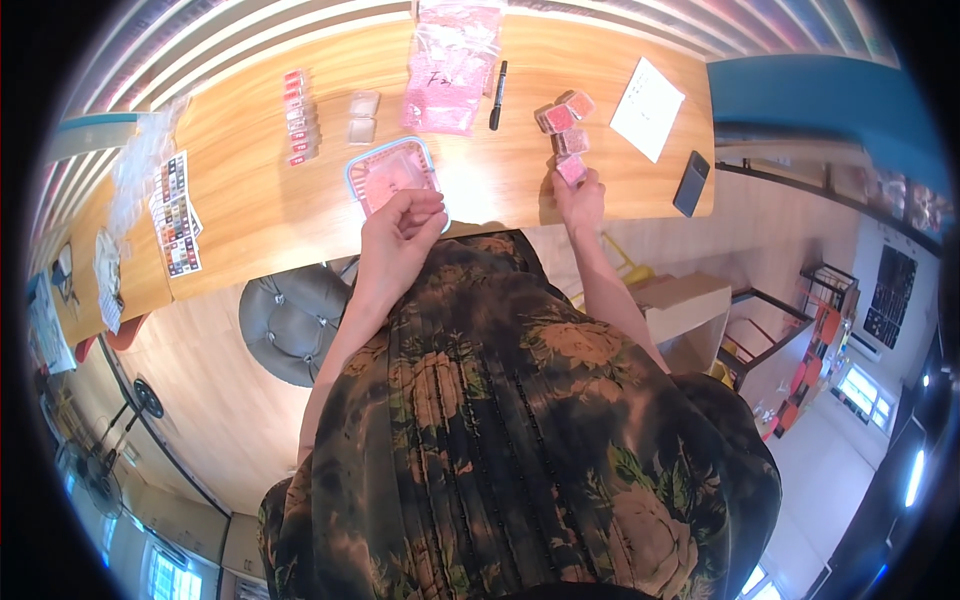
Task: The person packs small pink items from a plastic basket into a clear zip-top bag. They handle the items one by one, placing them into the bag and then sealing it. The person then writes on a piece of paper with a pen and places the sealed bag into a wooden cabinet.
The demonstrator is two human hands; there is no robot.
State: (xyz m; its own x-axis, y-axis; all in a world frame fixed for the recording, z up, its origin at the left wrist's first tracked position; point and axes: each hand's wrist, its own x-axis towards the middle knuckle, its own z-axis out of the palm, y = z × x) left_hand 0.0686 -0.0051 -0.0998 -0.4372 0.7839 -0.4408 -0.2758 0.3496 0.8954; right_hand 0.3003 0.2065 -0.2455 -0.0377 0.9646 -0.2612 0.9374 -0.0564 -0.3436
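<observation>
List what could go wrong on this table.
The tray sits close to the front edge of the table, by the left hand; a knock might tip it off. The right hand is at the nearest small pink box, so a nudge could shift the boxes behind it. The phone lies near the right edge and could get knocked off.

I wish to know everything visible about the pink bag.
The pink bag looks like clear plastic, filled with something pink, too fine to make out. Its upper part is creased and shiny; dark handwriting marks its front. It lies on the table, left of the pen. Neither the left hand nor the right hand touches it.
</observation>
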